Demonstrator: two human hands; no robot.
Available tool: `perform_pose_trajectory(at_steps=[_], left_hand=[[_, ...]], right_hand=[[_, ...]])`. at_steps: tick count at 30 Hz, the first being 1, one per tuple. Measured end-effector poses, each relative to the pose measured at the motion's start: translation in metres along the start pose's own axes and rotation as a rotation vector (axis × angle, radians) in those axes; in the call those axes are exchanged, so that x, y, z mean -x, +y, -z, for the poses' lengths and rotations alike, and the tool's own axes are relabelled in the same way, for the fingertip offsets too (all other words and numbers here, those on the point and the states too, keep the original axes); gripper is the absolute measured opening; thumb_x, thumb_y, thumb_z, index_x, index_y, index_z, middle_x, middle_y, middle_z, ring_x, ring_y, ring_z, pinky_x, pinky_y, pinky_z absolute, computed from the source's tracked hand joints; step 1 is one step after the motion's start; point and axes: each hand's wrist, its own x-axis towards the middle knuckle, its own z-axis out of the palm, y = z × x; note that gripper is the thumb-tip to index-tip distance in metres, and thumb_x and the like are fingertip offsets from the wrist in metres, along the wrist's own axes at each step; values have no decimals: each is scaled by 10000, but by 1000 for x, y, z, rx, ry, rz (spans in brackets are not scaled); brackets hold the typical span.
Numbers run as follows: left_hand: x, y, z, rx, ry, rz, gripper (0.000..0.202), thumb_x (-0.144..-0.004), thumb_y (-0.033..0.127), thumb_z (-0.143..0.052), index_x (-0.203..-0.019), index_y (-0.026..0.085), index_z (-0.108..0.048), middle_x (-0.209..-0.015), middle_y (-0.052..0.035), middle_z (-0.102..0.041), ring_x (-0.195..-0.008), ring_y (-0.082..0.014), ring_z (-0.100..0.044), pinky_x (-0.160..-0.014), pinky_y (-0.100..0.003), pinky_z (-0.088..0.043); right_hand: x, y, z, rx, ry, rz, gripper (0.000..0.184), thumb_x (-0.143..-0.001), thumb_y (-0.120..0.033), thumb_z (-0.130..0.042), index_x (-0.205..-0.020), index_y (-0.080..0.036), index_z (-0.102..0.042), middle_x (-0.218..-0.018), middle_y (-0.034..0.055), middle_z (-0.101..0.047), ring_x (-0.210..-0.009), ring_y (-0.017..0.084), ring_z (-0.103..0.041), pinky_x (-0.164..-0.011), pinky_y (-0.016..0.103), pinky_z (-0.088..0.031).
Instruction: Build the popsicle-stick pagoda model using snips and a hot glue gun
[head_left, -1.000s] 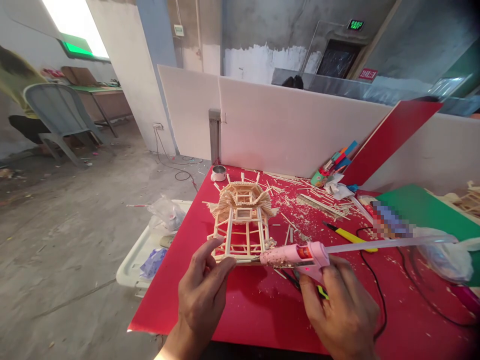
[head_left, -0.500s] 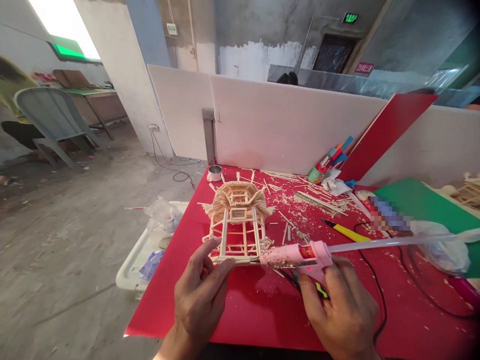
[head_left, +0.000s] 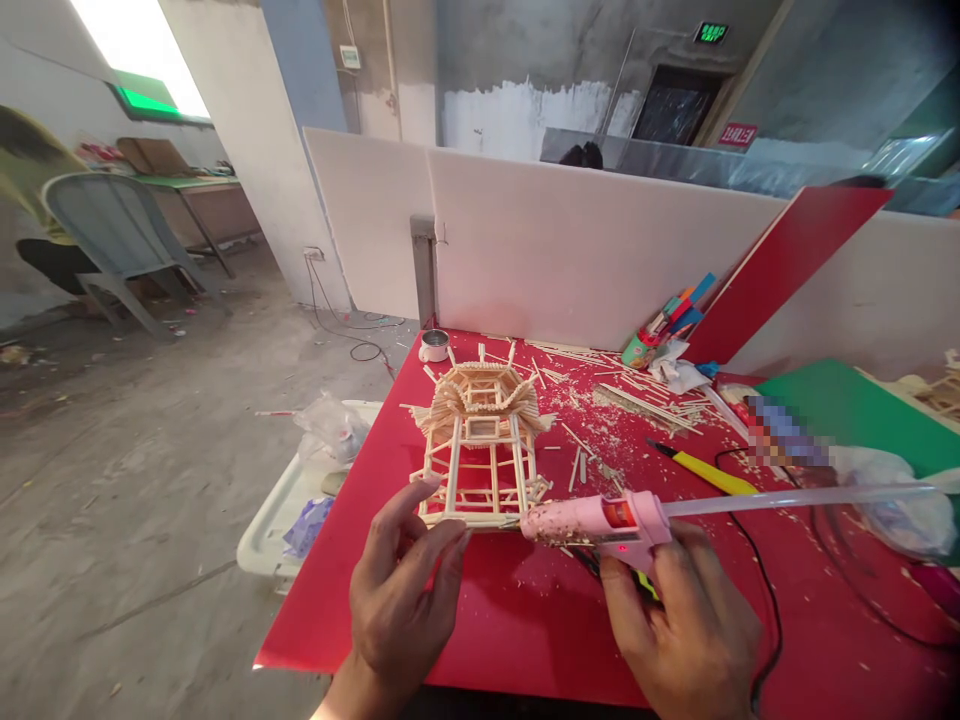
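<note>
A small pavilion-like model (head_left: 517, 465) built of thin wooden sticks stands on the red tabletop (head_left: 360, 600). My right hand (head_left: 686, 625) grips a pink hot glue gun (head_left: 581, 518) with a clear glue stick (head_left: 795, 498) out of its back. The gun's nozzle points left and meets the near bottom bar of the model. At that bar's left end is my left hand (head_left: 401, 580), thumb and index finger apart, other fingers curled. Its fingertips are close to the model's corner; whether they touch it I cannot tell. A red light glows on the gun.
Loose sticks (head_left: 652, 405) and shavings litter the table's back. A yellow-handled cutter (head_left: 712, 472), a pen cup (head_left: 640, 348) and a white mug (head_left: 433, 346) stand around. A black cord (head_left: 769, 590) runs at right. A white bin (head_left: 259, 545) is left; a seated person (head_left: 37, 190) is beyond.
My left thumb has drawn slightly back from the near bar. The glue gun's nozzle stays at the bar. The whole view has shifted a little.
</note>
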Motion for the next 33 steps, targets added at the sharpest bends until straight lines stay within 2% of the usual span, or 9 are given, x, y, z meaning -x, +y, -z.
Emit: perform_pose_trajectory(at_steps=[17,26,33], left_hand=[[1,0,-1,6,20,17,221,-825,-18,-629,-938,170,-657,-1224,-119,-553,-691,-77,-520,-600,-261,-493],[2,0,-4,0,22,-35,246,-823,-30,-629,-960,171,-672,-1221,-109,-534,-671,-66,-487,-532,-236,-464],[3,-2,-5,-19,1,-36,257,-830,-16,-622,-970,194,-666,-1216,-104,-544,-662,-75,-488,-521,-243,-461]], right_hand=[[1,-1,-1,-25,34,-16,177,-887,-226,-596,-1044,-145,-608,-838,82,-641,-671,189,-607,-574,280,-478],[4,1,0,4,20,-37,163,-893,-239,-590,-1030,-152,-606,-841,75,-643,-665,178,-607,-567,270,-466],[2,-1,0,-13,25,-62,87,-887,-229,-596,-947,-166,-594,-820,65,-630,-637,168,-587,-555,266,-464]])
